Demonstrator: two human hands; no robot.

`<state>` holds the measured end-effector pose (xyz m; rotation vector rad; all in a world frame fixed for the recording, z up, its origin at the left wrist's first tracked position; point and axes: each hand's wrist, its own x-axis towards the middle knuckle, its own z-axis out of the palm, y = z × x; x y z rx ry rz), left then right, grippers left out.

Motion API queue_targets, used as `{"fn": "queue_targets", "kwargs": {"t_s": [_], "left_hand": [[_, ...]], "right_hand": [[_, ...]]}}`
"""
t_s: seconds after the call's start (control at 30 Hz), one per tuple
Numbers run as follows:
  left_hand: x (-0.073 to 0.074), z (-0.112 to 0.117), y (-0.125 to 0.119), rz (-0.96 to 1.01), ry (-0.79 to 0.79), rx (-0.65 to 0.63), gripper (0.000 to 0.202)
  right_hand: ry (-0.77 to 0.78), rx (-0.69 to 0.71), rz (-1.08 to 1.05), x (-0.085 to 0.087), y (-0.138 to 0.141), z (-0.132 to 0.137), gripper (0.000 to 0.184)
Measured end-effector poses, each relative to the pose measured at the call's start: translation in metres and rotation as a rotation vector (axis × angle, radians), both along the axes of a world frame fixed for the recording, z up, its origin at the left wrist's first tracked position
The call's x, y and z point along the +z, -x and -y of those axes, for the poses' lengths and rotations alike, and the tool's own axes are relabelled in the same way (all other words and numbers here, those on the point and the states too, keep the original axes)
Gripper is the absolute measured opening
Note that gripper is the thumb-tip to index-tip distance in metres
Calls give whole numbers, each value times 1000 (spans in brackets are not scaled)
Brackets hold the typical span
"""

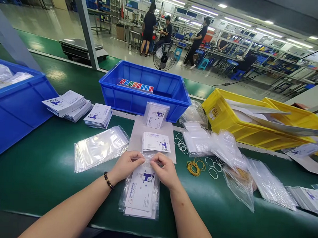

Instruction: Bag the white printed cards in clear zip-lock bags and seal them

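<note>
My left hand (130,164) and my right hand (166,169) pinch the top edge of a clear plastic bag (156,200), thumbs and fingers pressed together close to each other. Inside or under the clear film lies a printed booklet (140,191) with a purple picture; more white paper shows below its lower end. Just beyond my fingertips, a stack of booklets (156,143) rests on a grey board (137,134). Behind it, a bagged booklet pack (156,115) leans against a blue bin (143,105). Flat empty bags (101,148) are piled left of my left hand.
Booklet stacks (98,116) lie at the left beside a large blue bin (18,108). To the right are yellow rubber bands (193,168), white rings (212,172), clear bags (197,140) and a yellow bin (243,128). A fan (164,57) and several people stand or sit beyond the table.
</note>
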<state>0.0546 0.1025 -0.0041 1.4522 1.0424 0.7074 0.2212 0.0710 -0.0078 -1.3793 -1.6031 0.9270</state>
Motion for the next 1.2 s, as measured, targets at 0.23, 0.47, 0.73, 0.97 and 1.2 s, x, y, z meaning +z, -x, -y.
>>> {"fn": "queue_targets", "kwargs": {"t_s": [0.23, 0.47, 0.73, 0.97, 1.2], "left_hand": [[1, 1, -1, -53, -116, -15, 20], [0, 0, 2, -48, -59, 4, 18], [-1, 0, 3, -141, -218, -10, 21], [-1, 1, 4, -134, -142, -49, 18], [-3, 0, 5, -211, -281, -66, 21]], "right_hand": [[-7, -2, 33, 1, 2, 0, 7], [-18, -25, 43, 2, -2, 0, 12], [6, 1, 32, 2, -3, 0, 1], [-5, -31, 51, 4, -6, -1, 14], [-1, -19, 8, 3, -4, 0, 0]]}}
